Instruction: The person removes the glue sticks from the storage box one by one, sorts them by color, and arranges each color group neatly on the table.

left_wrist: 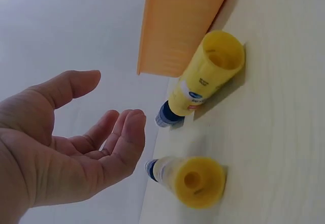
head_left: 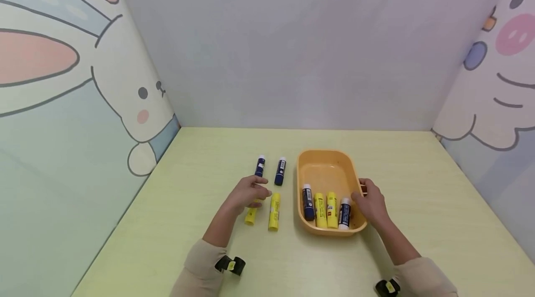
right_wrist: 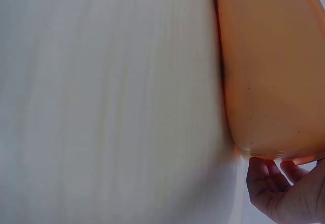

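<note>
One tray (head_left: 326, 172) we're gripping with our right hand (head_left: 372, 201), probably steadying it; our left hand (head_left: 245, 193) is hovering half-open, empty.

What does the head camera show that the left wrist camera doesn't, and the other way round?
Only the head view shows the right hand gripping the tray, four glue sticks inside it and the rabbit drawing. Only the left wrist view shows the hollow ends of two loose yellow glue sticks. Both show the left hand, those two sticks, tray and table.

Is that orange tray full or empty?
Partly filled: the tray holds four glue sticks toward its near end; its far part is bare.
</note>
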A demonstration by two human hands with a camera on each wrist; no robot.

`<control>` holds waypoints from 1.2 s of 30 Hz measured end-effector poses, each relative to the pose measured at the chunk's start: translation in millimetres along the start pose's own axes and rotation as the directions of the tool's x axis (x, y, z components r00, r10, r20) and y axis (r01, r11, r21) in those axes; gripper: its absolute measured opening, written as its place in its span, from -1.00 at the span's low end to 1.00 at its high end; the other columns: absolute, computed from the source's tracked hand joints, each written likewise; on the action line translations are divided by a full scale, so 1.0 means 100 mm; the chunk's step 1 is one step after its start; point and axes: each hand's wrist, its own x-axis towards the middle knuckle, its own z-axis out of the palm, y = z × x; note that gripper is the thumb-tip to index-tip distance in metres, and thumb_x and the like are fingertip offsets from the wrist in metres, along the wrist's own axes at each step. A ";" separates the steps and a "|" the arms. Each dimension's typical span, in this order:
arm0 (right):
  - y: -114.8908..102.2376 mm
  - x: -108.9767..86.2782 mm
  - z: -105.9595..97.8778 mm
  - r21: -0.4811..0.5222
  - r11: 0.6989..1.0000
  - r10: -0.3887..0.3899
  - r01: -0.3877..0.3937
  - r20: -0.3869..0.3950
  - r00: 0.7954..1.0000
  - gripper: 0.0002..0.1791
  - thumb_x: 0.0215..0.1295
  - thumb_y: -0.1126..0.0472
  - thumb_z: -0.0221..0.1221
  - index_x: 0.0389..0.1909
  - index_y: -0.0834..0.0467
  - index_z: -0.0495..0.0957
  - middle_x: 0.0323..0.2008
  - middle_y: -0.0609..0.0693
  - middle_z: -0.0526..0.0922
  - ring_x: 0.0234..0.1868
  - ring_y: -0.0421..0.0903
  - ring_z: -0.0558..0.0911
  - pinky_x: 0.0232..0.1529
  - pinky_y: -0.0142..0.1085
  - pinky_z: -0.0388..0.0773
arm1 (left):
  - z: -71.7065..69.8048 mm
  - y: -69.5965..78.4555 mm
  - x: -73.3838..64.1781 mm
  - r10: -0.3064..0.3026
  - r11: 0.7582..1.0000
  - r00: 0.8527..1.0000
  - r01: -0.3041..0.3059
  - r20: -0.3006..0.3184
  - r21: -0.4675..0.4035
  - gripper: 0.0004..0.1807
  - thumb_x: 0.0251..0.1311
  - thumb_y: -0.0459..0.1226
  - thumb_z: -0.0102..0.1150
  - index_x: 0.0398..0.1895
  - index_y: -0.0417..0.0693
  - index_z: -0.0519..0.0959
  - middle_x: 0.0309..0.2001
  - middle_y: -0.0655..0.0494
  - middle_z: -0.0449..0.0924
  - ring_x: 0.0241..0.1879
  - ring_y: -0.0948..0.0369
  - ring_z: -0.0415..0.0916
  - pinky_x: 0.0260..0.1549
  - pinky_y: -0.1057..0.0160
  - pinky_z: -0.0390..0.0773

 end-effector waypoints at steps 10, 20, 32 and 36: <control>-0.02 0.01 0.00 0.005 1.000 -0.006 0.006 0.001 1.000 -0.45 0.27 0.30 -0.06 0.26 0.40 0.13 0.05 0.36 0.34 -0.02 0.22 0.41 -0.09 -0.02 0.50 | 0.20 0.17 0.07 0.046 0.997 0.991 -0.038 0.128 -0.064 -0.48 0.07 -0.32 0.31 0.11 -0.26 0.42 -0.26 -0.03 0.59 -0.26 0.07 0.53 -0.27 0.10 0.58; -0.01 0.00 0.00 -0.001 1.000 -0.013 0.013 -0.008 1.000 -0.45 0.26 0.29 -0.06 0.25 0.41 0.14 0.04 0.38 0.35 -0.03 0.23 0.43 -0.10 -0.01 0.51 | 0.39 0.39 0.12 0.046 0.996 0.980 -0.029 0.194 -0.087 -0.54 0.10 -0.35 0.26 0.10 -0.23 0.44 -0.25 -0.03 0.57 -0.24 0.03 0.53 -0.29 0.11 0.59; 0.00 0.01 0.01 -0.005 1.000 -0.014 0.014 -0.015 1.000 -0.46 0.25 0.31 -0.04 0.24 0.42 0.15 0.03 0.39 0.36 -0.04 0.23 0.44 -0.13 -0.03 0.53 | 0.61 0.55 0.20 0.076 0.995 0.965 -0.055 0.252 -0.087 -0.55 0.08 -0.31 0.30 0.07 -0.18 0.46 -0.23 0.01 0.56 -0.16 -0.02 0.54 -0.33 0.16 0.60; 0.00 0.02 0.01 -0.006 1.000 -0.026 0.025 -0.021 0.999 -0.46 0.25 0.31 -0.03 0.23 0.42 0.17 0.01 0.39 0.37 -0.06 0.24 0.44 -0.14 -0.03 0.53 | 0.65 0.60 0.24 0.090 0.992 0.959 -0.061 0.267 -0.114 -0.58 0.09 -0.31 0.29 0.04 -0.16 0.48 -0.23 0.01 0.56 -0.14 -0.06 0.53 -0.33 0.14 0.60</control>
